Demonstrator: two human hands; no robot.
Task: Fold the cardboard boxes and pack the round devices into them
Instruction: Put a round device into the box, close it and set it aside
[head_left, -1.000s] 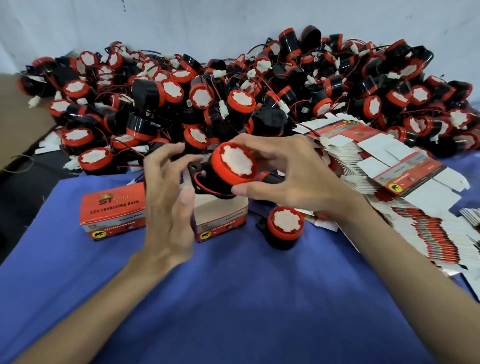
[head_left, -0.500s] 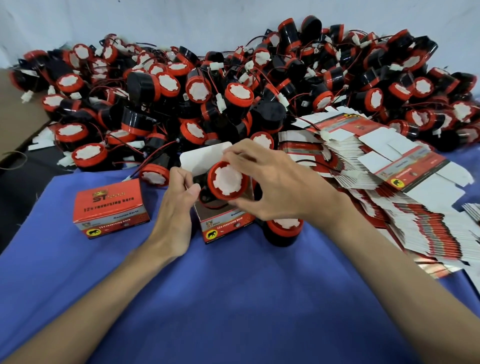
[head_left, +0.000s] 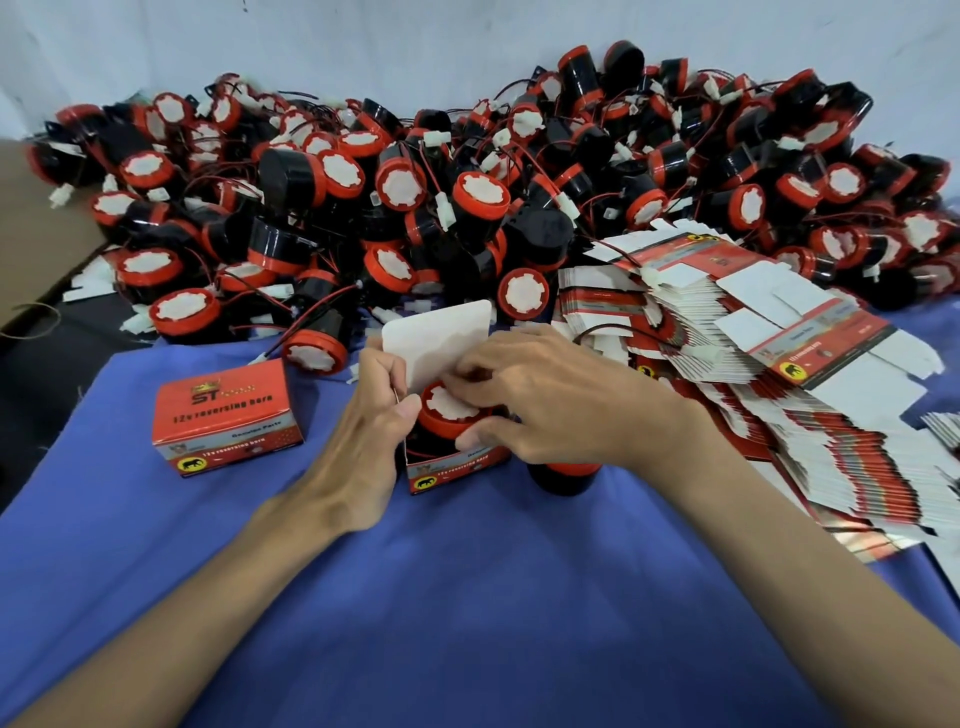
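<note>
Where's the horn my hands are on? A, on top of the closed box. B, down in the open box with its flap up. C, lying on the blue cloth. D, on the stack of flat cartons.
B: the reversing horn sits inside the open box, white lid flap upright behind it.

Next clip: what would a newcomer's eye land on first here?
A huge heap of red-and-black round devices fills the back. At centre front, the right hand holds one device in the open box, which the left hand grips; fanned stacks of flat boxes lie to the right.
</note>
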